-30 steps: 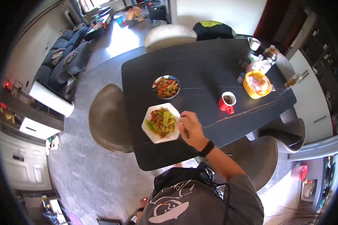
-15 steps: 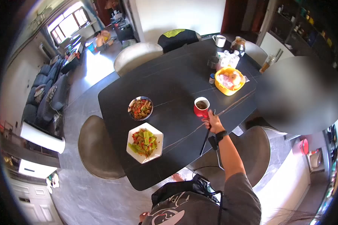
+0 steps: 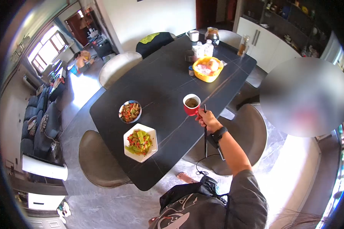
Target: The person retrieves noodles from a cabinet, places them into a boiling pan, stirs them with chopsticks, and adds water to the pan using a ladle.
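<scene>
My right hand (image 3: 208, 120) is closed on the handle side of a red mug (image 3: 190, 110), white inside, holding dark greenish-brown liquid. The mug is over the near right part of the black table; whether its base touches the top I cannot tell. A thin dark stick (image 3: 205, 141) runs down through or beside the same hand. To the mug's left are a white hexagonal plate of green vegetables with red bits (image 3: 140, 143) and a patterned bowl of chopped food (image 3: 130, 112). Only a small patch at the shirt's lower left edge may be my left hand; its fingers are hidden.
Farther along the table (image 3: 160, 82) stand a yellow basket (image 3: 207, 77), bottles, a white mug (image 3: 193, 36) and a glass jug (image 3: 212, 35). Chairs (image 3: 99, 158) surround it. A blurred round patch covers the right side. Another person (image 3: 82, 61) is on the floor far left.
The view has swung to the right, so the table's things sit farther left. My right hand keeps hold of the red mug, and the dark stick now stands more upright.
</scene>
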The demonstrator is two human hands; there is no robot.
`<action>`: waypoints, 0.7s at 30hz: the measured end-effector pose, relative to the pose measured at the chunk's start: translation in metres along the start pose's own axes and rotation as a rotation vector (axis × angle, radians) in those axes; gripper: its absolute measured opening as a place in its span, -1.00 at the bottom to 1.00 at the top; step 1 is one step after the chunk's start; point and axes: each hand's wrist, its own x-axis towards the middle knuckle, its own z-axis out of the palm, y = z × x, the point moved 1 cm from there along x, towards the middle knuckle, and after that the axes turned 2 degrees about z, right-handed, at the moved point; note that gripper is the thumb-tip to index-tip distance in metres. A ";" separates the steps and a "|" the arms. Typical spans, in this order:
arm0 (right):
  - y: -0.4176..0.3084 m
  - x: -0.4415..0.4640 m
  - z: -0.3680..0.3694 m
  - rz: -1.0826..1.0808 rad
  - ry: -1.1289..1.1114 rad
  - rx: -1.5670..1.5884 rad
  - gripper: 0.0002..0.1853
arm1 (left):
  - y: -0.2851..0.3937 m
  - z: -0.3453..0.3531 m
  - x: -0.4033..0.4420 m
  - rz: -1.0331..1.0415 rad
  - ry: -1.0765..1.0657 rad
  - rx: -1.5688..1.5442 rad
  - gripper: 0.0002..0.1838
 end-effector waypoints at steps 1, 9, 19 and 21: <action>-0.006 -0.023 -0.003 -0.017 -0.020 -0.034 -0.64 | -0.005 0.000 0.003 0.067 -0.010 0.060 -0.75; -0.021 -0.210 -0.053 -0.148 0.066 0.042 -0.60 | -0.019 -0.019 0.023 0.606 -0.024 0.447 -0.67; 0.014 -0.374 -0.194 -0.296 0.469 0.182 -0.60 | 0.086 -0.037 0.081 0.622 -0.368 0.791 -0.70; 0.027 -0.401 -0.233 -0.303 0.547 0.282 -0.61 | 0.120 -0.031 0.089 0.747 -0.345 0.806 -0.71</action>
